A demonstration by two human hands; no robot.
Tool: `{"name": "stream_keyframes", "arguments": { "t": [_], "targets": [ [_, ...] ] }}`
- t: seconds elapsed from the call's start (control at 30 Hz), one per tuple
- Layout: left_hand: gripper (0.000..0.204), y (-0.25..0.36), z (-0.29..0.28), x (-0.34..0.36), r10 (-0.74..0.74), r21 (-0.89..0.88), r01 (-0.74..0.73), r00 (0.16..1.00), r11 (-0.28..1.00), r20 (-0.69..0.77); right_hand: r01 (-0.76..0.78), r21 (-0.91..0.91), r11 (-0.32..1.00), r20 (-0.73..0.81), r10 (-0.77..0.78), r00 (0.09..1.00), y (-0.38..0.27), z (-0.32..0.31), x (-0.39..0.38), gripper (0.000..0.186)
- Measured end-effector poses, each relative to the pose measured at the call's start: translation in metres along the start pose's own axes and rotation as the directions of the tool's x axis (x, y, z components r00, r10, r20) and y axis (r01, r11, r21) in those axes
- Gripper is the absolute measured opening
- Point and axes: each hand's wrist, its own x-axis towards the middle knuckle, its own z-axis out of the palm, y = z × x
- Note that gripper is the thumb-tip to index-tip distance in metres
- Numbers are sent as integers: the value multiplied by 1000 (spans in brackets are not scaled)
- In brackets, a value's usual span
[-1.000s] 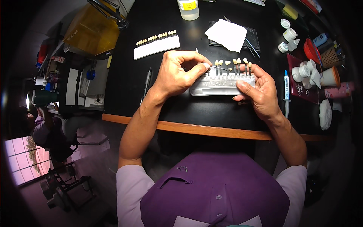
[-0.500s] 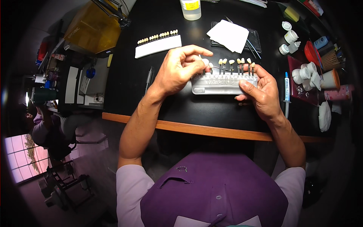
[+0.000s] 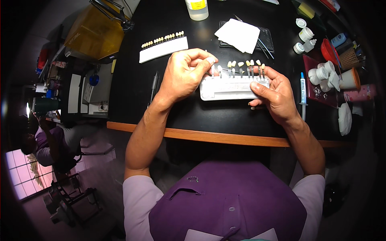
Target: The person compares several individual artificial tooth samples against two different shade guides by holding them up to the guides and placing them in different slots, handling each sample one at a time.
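Note:
A dental shade guide (image 3: pixel 229 90), a pale bar with tooth-shaped tabs standing along its top, is held above the black table. My right hand (image 3: pixel 277 94) grips its right end, thumb across the front and fingers behind. At the left end, my left hand (image 3: pixel 185 74) has thumb and forefinger pinched at a shade tab (image 3: pixel 213 70), whose top they cover. Several other shade tabs (image 3: pixel 241 64) stand in the bar with gaps between them. Farther back lies a second shade guide (image 3: pixel 164 49), white, with a full row of tooth tabs.
Behind the hands are a clear bottle (image 3: pixel 198 11) and white tissues (image 3: pixel 239 35) on a dark tray. At right lie a blue-capped syringe (image 3: pixel 303 96), small jars (image 3: pixel 305 34) and a red tray (image 3: pixel 311 64). A pen (image 3: pixel 153 88) lies left. Another person (image 3: pixel 50 140) sits far left.
The bar has tilted, its front turning from grey to bright white. My left thumb and forefinger have risen slightly at its left end. The whole view has shifted a little.

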Motion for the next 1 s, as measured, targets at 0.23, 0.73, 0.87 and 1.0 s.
{"name": "stream_keyframes", "arguments": {
  "t": [0.23,0.73,0.87,1.0],
  "targets": [
    [23,2,2,2,-30,-178,-2,984,984,-177,1,-95,995,17,1,1000,2,7,-3,46],
    [19,-2,15,1,75,-52,-79,994,996,-74,31,-71,997,-16,-33,999,0,5,-3,45],
    [17,-2,15,-1,93,-35,-95,994,995,-48,25,-69,997,-16,-26,1000,0,5,-3,45],
    [15,0,10,-1,61,36,-61,998,997,0,35,-69,997,-10,-36,999,-2,6,-3,45]
  ]
}}
